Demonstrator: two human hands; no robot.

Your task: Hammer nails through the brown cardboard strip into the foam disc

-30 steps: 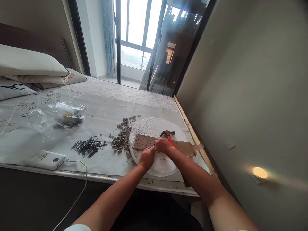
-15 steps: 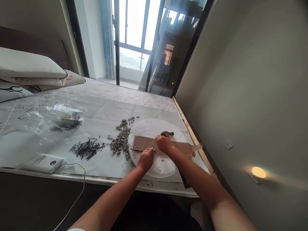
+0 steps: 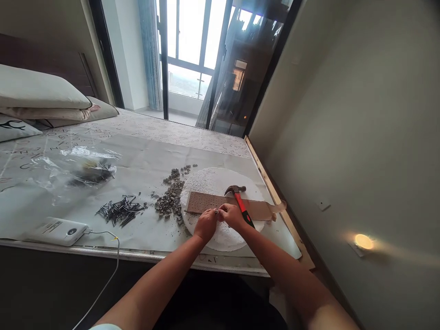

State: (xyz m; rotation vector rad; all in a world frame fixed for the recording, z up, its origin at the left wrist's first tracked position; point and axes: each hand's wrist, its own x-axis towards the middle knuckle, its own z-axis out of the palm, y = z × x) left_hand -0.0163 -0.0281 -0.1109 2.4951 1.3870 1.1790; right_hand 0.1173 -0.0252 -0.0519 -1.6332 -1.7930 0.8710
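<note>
My left hand (image 3: 206,225) is closed, its fingertips pinching a small greyish piece (image 3: 216,212) too small to name. Against it, my right hand (image 3: 232,216) is pinched shut; whatever lies between its fingers is hidden. Both hands are over the front edge of a brown board (image 3: 202,202) dotted with rows of holes. That board rests on a round white foam disc (image 3: 202,176). Just beyond my right hand, a claw hammer (image 3: 240,201) with a red and black handle lies across the board, its grip end partly behind my wrist.
Grey gravel (image 3: 170,199) is heaped left of the disc. Farther left lie a pile of nails (image 3: 122,210), a clear plastic bag (image 3: 92,170) with dark contents, and a white power bank (image 3: 57,231) with a cable. A wooden rail (image 3: 264,172) runs along the bed's right side.
My right hand has let go of the hammer, which now lies on the board. It has come down and left to meet my left hand at the small piece.
</note>
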